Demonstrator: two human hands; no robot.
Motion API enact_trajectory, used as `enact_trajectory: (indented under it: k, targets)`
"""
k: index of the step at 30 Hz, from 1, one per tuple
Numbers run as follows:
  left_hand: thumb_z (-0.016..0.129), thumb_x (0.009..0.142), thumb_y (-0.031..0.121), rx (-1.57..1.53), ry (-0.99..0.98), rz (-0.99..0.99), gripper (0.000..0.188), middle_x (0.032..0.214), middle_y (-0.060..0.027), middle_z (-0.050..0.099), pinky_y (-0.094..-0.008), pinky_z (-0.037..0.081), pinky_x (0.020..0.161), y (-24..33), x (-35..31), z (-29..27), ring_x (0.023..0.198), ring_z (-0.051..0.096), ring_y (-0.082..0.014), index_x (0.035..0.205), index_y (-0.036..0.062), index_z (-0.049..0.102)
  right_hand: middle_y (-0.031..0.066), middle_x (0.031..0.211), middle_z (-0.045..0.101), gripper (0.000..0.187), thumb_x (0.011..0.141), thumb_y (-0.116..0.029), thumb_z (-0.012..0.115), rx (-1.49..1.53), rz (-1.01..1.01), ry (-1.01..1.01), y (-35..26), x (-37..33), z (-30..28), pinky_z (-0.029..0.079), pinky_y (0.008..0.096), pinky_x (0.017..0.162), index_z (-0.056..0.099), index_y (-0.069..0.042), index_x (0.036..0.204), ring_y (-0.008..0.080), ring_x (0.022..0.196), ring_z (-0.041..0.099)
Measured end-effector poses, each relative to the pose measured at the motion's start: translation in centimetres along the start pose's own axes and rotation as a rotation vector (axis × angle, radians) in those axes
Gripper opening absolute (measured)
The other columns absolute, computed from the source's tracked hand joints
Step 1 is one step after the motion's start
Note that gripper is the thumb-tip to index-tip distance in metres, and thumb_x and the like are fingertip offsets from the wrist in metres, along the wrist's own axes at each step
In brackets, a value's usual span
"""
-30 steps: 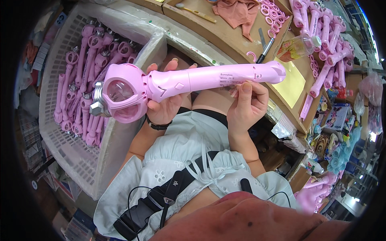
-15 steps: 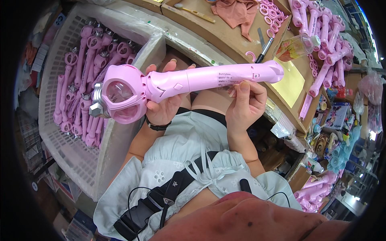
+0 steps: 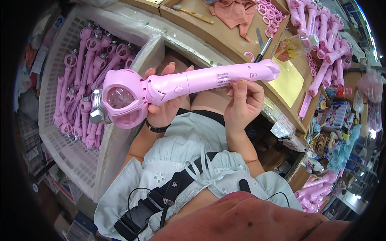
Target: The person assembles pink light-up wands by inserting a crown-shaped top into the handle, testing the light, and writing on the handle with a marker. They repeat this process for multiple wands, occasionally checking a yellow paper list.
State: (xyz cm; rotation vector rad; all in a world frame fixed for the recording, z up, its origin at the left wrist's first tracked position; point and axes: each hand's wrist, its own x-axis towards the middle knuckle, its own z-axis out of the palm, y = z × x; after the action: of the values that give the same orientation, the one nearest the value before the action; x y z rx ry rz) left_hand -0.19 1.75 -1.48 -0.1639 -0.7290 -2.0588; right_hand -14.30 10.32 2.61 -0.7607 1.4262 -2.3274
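Pink toy wand [image 3: 189, 82] held across my lap, sticker going on.

My left hand [image 3: 163, 110] wraps the neck; my right hand [image 3: 241, 102] pinches a small clear label [image 3: 222, 81] against the handle. I'd say it could land crooked or wrinkle. A yellow sheet [image 3: 286, 80] lies on the tabletop [image 3: 225, 36], with colourful boxes at right.

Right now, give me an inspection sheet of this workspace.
Surface: brown cardboard-covered workbench, crowded.
Job's things: long pink plastic toy wand with a heart-shaped clear head, held level above the lap.
Clutter: pink plastic rings, pink cloth, yellow sheet.
Grips: left hand wraps the wand near its head; right hand fingers a label on the shaft.
Cables: black wire on clothing.
Surroundings: white plastic crate of finished wands at left.
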Motion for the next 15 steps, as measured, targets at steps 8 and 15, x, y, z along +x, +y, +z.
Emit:
enact_trajectory:
  k: [8, 15]
  targets:
    - [0.069, 0.079, 0.036, 0.203, -0.150, 0.141, 0.078, 0.145, -0.0128, 0.029, -0.0642, 0.016, 0.106, -0.1, -0.2, -0.2, 0.130, 0.022, -0.0509, 0.140, 0.0223, 0.023, 0.0055, 0.090, 0.057, 0.031, 0.080, 0.005, 0.066, 0.006, -0.027, -0.034, 1.2, -0.3, -0.3, 0.046, 0.0231, 0.077, 0.048, -0.003, 0.103, 0.0101, 0.081, 0.056]
    - [0.071, 0.078, 0.037, 0.445, -0.333, 0.196, 0.080, 0.142, -0.0190, 0.031, -0.0660, 0.017, 0.105, 0.6, 0.0, -0.8, 0.128, 0.030, -0.0473, 0.139, 0.0180, 0.022, 0.0030, 0.088, 0.051, 0.048, 0.077, 0.001, 0.069, -0.127, 0.002, -0.024, 2.2, 0.2, -1.3, 0.042, 0.0222, 0.078, 0.041, -0.003, 0.116, 0.0095, 0.080, 0.050]
